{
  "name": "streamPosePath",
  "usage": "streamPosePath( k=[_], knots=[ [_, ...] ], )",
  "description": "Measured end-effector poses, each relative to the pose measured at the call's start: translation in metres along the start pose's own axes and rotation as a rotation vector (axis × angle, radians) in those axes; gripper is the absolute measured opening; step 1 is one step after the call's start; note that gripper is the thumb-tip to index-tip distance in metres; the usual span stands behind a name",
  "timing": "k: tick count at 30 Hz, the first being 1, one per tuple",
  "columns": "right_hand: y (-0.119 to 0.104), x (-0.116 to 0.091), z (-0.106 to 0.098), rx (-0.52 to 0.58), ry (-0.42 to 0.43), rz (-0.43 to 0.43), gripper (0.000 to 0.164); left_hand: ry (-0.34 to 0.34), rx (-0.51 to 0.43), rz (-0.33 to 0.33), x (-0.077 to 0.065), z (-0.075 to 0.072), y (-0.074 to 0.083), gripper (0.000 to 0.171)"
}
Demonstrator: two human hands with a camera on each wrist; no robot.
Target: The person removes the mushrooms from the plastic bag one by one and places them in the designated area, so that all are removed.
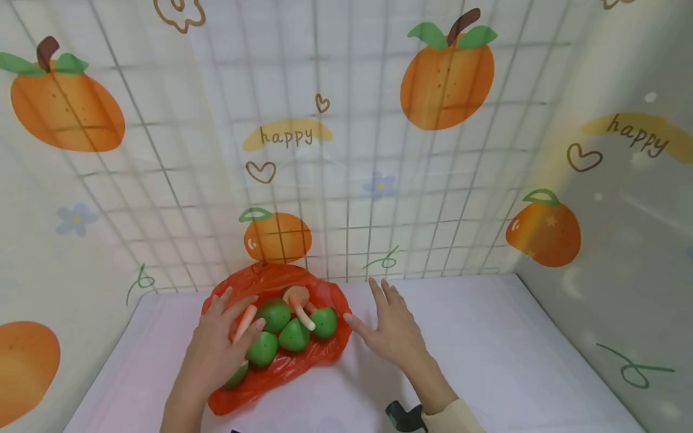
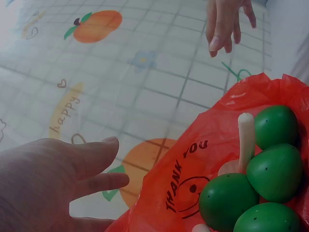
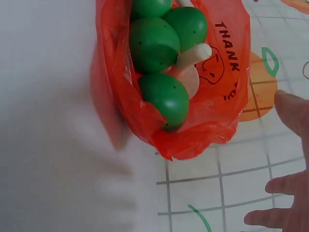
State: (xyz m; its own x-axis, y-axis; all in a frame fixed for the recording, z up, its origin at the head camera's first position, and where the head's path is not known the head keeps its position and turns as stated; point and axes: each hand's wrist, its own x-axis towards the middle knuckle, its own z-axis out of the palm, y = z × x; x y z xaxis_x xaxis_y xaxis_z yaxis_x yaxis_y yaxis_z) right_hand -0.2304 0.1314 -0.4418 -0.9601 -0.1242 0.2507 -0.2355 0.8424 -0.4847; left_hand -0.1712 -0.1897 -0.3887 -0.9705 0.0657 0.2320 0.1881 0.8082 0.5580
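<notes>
A red plastic bag [image 1: 287,370] lies spread on the table with its mouth open; THANK YOU and a smiling face are printed inside. Several green rounded fruit-like pieces [image 1: 273,314] with small dark dots sit in it, beside a pinkish mushroom-shaped piece [image 1: 297,297] whose pale stem points up. My left hand [image 1: 216,343] is over the bag's left side, fingers spread, partly hiding a pink stick-like piece [image 1: 246,320] and another green piece. To the right of the bag, my right hand [image 1: 392,331] hovers with fingers extended and thumb near the rim. Neither hand holds anything.
A white table [image 1: 487,361] carries the bag. Behind and on both sides hangs a pale cloth [image 1: 346,162] printed with oranges, grid lines and "happy". A dark object [image 1: 405,416] lies against the right wrist by the cream sleeve [image 1: 455,419].
</notes>
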Motion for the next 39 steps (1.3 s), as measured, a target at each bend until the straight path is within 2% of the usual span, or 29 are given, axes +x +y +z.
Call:
streamPosePath(
  k=[8, 17, 20, 25, 33, 39],
  knots=[
    [-0.007, -0.004, 0.01, 0.104, 0.008, 0.007, 0.094, -0.051, -0.035, -0.051, -0.002, -0.004, -0.003, 0.066],
    [-0.013, -0.011, 0.02, 0.132, 0.0, 0.032, 0.091, -0.078, -0.033, -0.095, -0.002, -0.002, -0.01, 0.076],
    [-0.014, -0.012, 0.022, 0.144, 0.004, 0.022, 0.09, -0.073, -0.03, -0.089, -0.001, -0.001, -0.013, 0.074],
    [-0.015, -0.014, 0.027, 0.165, 0.014, -0.005, 0.087, -0.062, -0.053, -0.092, -0.001, 0.002, -0.018, 0.06],
    [-0.019, -0.016, 0.038, 0.171, 0.038, -0.026, 0.079, 0.023, -0.08, -0.023, -0.002, 0.005, -0.025, 0.063],
    [-0.024, -0.019, 0.044, 0.199, 0.066, -0.052, 0.072, 0.001, -0.091, -0.052, -0.002, 0.004, -0.027, 0.068]
  ],
)
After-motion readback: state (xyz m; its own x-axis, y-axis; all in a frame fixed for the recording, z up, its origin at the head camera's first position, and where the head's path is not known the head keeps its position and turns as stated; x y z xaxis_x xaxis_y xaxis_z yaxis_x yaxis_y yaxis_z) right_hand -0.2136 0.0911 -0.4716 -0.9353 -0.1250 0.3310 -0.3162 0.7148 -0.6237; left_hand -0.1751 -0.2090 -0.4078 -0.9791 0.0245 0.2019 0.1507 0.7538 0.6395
